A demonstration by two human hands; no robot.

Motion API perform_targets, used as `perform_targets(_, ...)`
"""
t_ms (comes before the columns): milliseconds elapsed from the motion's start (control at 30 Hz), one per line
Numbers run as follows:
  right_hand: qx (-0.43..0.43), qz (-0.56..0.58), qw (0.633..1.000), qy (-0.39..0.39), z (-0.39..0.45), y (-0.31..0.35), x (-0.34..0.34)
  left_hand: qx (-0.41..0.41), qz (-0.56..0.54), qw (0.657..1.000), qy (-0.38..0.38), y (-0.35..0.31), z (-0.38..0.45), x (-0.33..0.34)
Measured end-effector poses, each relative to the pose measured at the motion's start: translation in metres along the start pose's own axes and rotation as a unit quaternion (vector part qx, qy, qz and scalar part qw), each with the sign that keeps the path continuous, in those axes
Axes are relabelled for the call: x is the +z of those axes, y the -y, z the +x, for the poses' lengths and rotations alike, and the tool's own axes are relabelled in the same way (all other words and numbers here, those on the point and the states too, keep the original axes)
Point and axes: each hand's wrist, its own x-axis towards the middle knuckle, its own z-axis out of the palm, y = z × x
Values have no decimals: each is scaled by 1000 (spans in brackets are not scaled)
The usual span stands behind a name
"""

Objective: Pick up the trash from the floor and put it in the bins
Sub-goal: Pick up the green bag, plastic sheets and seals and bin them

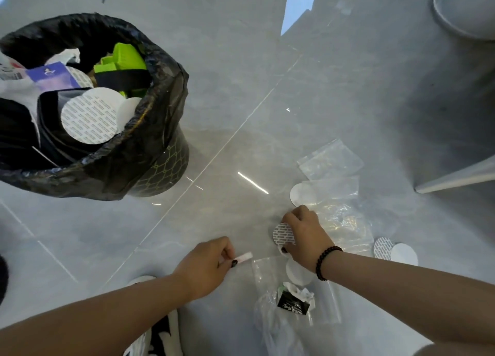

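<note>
Left hand [206, 264] pinches a white strip [245, 257]. Right hand [305, 232] grips a printed disc [282, 234] on the floor [241, 88]. Bin [88, 109] well apart.

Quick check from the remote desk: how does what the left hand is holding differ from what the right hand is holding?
The left hand pinches a small white strip, narrow and elongated; the right hand grips a round printed disc, wider and flat. The white strip is plain, while the printed disc carries rows of grey text. The strip pokes out past the left fingertips; the disc is partly covered by the right hand. Both are light floor litter, not yet in the bin.
</note>
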Motion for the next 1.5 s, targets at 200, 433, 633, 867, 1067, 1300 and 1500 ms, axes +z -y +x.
perform_targets(200,28,23,999,25,10,6,-11,-42,-182,978,-89,-18,-13,-12)
perform_targets(433,-45,-53,997,33,3,2,-8,-34,-254,958,-132,-27,-30,-24)
perform_targets(633,-45,-108,992,41,2,1,-12,-22,-295,946,-133,-33,-38,-31)
perform_targets(867,-37,-113,991,60,4,-1,-14,-12,-274,956,-108,-39,-36,-37)
perform_targets(1067,-8,-49,998,46,11,-6,-20,8,-272,954,-123,-44,-27,-51)
perform_targets(1300,-27,28,997,74,10,-12,-38,33,-284,950,-125,-50,-26,-61)
perform_targets(1500,-66,-13,989,131,-7,-25,-29,6,-262,958,-116,-42,-32,-54)
